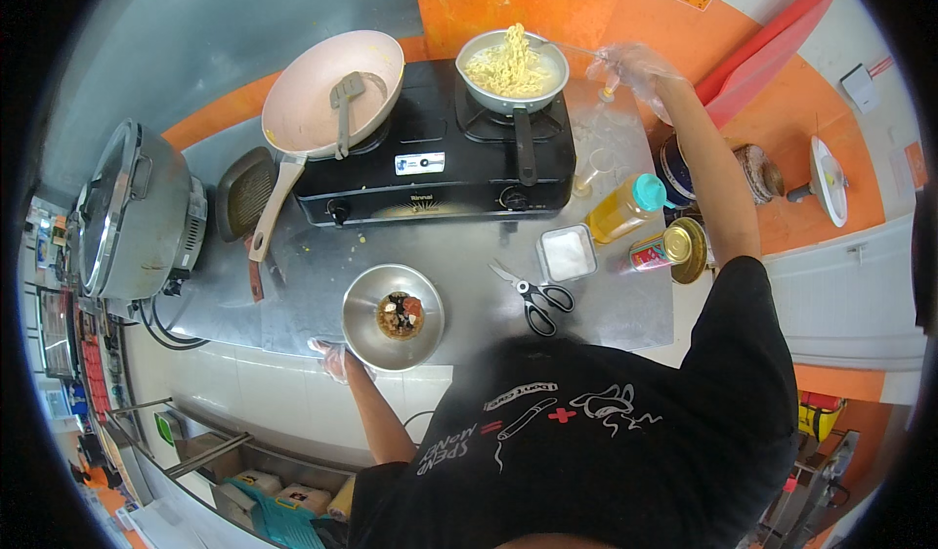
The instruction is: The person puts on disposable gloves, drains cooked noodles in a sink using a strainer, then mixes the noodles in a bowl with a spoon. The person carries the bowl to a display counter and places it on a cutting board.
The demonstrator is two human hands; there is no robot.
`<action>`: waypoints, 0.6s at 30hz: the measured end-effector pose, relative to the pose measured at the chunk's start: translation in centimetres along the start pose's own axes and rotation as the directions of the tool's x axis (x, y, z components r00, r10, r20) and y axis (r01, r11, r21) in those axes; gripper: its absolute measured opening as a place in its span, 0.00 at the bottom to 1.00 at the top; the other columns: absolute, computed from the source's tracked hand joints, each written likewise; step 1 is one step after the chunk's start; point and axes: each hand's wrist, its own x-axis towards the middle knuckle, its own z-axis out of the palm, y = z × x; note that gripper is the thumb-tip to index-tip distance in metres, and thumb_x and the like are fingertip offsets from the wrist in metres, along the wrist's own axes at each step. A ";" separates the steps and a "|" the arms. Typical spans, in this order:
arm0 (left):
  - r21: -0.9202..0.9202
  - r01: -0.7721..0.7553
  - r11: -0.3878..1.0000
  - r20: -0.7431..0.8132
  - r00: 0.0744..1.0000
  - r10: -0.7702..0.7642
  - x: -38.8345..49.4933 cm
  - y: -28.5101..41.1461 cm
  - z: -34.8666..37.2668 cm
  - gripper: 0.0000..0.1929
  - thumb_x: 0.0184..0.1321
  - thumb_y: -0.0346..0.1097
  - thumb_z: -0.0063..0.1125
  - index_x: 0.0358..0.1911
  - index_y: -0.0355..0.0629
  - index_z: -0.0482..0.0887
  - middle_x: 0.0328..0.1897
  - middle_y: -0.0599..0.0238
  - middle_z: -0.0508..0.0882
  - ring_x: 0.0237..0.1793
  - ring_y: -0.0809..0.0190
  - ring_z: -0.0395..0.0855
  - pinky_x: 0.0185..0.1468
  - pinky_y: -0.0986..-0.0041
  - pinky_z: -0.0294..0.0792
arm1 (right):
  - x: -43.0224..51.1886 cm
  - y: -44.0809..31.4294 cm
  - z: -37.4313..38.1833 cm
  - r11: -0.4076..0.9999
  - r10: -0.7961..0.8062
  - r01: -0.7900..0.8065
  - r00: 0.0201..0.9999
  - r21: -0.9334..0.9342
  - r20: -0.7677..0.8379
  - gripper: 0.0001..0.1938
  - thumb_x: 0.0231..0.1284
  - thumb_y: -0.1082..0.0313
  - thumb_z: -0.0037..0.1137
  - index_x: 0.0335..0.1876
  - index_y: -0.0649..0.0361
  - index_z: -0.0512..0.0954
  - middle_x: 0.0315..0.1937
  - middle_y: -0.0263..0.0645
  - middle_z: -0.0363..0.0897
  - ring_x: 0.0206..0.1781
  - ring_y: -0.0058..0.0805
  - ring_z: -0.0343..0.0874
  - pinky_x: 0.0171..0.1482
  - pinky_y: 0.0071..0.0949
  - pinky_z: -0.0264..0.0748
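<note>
My right hand (636, 71), in a clear plastic glove, grips the handle of a thin metal utensil (568, 47). The utensil's far end is among yellow noodles (516, 62), lifting a clump above the cloudy liquid. They are in a grey saucepan (463, 84) on the right burner of a black Rinnai gas stove (432, 190). My left hand (335, 361), also gloved, is at the table's front edge, just left of a steel bowl (359, 292); its fingers are partly hidden. Dark sauce with red and white seasonings (401, 316) lies in the bowl's bottom.
A pink frying pan (293, 87) with a grey spatula (344, 109) is on the left burner. A grill pan (245, 190) and a large cooker (139, 219) stand further left. Scissors (538, 301), a white-powder container (568, 254), an oil bottle (619, 212) and a can (652, 252) are on the right.
</note>
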 end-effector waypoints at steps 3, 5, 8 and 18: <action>0.037 -0.066 0.997 0.015 0.998 0.066 -1.7 0.6 -1.0 0.50 0.56 0.79 0.33 0.48 0.28 0.80 0.45 0.45 0.84 0.45 0.44 0.83 0.51 0.56 0.74 | 0.6 -0.1 -1.2 0.999 -0.002 0.001 1.000 -0.043 -0.031 0.18 0.66 0.57 0.42 0.45 0.60 0.82 0.44 0.41 0.81 0.46 0.35 0.76 0.47 0.35 0.73; 0.038 -0.096 0.995 0.022 0.995 0.095 -1.8 0.5 -1.1 0.50 0.57 0.79 0.34 0.49 0.28 0.80 0.46 0.45 0.83 0.46 0.43 0.83 0.52 0.56 0.74 | 1.3 0.3 -2.0 0.992 -0.081 0.073 0.995 -0.106 -0.065 0.17 0.65 0.59 0.44 0.45 0.60 0.81 0.45 0.42 0.81 0.46 0.39 0.77 0.48 0.38 0.73; 0.003 -0.108 0.994 -0.009 0.994 0.108 -1.0 0.1 -0.6 0.49 0.57 0.78 0.35 0.50 0.29 0.79 0.47 0.44 0.83 0.47 0.43 0.82 0.53 0.56 0.73 | 2.5 1.0 -2.7 0.778 -0.490 0.390 0.867 -0.493 -0.088 0.14 0.62 0.61 0.47 0.44 0.59 0.81 0.44 0.44 0.81 0.45 0.43 0.78 0.49 0.41 0.73; 0.071 -0.200 0.977 0.014 0.980 0.199 1.1 -1.1 0.6 0.44 0.60 0.74 0.38 0.47 0.28 0.80 0.46 0.42 0.83 0.45 0.45 0.83 0.53 0.57 0.73 | 3.9 -1.5 2.9 0.254 -0.655 0.190 0.755 -0.948 -0.025 0.09 0.60 0.65 0.48 0.37 0.59 0.79 0.37 0.46 0.82 0.41 0.45 0.81 0.43 0.42 0.77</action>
